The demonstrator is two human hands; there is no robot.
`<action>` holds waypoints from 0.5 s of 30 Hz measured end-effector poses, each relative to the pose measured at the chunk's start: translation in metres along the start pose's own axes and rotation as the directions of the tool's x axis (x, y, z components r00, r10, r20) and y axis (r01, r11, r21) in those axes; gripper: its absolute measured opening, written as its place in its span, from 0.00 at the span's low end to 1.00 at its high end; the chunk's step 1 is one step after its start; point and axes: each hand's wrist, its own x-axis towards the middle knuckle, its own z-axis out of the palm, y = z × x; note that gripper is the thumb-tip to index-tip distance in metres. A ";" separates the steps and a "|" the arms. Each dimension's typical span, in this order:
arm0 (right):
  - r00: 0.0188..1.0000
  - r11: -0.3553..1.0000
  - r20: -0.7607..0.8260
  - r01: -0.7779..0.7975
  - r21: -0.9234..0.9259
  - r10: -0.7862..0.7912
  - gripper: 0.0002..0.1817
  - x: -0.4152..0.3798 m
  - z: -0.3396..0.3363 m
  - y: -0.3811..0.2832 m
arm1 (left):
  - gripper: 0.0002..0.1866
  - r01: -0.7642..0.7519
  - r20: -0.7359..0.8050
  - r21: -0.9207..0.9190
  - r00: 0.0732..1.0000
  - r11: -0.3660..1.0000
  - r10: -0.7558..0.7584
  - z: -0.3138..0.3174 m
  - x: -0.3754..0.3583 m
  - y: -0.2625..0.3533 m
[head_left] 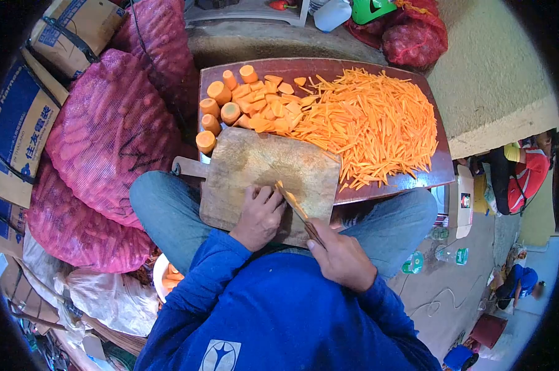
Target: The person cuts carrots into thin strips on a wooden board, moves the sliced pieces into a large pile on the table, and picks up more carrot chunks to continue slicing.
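On the worn wooden cutting board [255, 167]: left hand [259, 216] curled, pressing something hidden | right hand [341, 260] gripping one knife [295, 207] | about six round carrot chunks [217, 105] | heap of thin carrot strips [372, 123] on brown table [443, 167] | red mesh sacks [106, 136] left.

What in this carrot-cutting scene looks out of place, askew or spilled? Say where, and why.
The wooden cutting board lies askew on the red-brown table, its near end overhanging toward the lap. Carrot strips spread to the table's right edge. Nothing looks spilled off it or damaged.
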 end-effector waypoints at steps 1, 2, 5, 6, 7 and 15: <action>1.000 1.000 0.002 -0.006 0.001 0.006 0.26 0.008 0.004 -0.001 | 0.16 0.001 0.003 -0.006 1.000 1.000 -0.001 0.000 -0.001 0.000; 0.999 0.999 -0.017 0.051 -0.010 -0.051 0.25 0.020 0.007 -0.001 | 0.16 0.009 0.016 -0.006 1.000 1.000 -0.009 -0.001 -0.002 0.000; 0.991 0.992 -0.048 0.125 -0.010 -0.126 0.23 0.039 0.006 0.001 | 0.15 0.028 -0.010 -0.008 1.000 1.000 -0.028 0.001 -0.002 0.002; 0.988 0.989 -0.058 0.146 0.004 -0.146 0.22 0.042 0.006 0.000 | 0.14 0.042 -0.046 -0.009 0.998 0.999 -0.042 0.001 -0.001 0.001; 0.987 0.989 -0.058 0.151 0.004 -0.150 0.22 0.039 0.004 0.000 | 0.14 0.043 -0.047 -0.005 0.998 0.999 -0.043 0.001 0.000 0.000; 0.990 0.990 -0.073 0.128 0.057 -0.124 0.22 0.031 0.006 0.005 | 0.14 0.064 -0.060 -0.007 0.996 0.998 -0.065 0.003 -0.002 0.000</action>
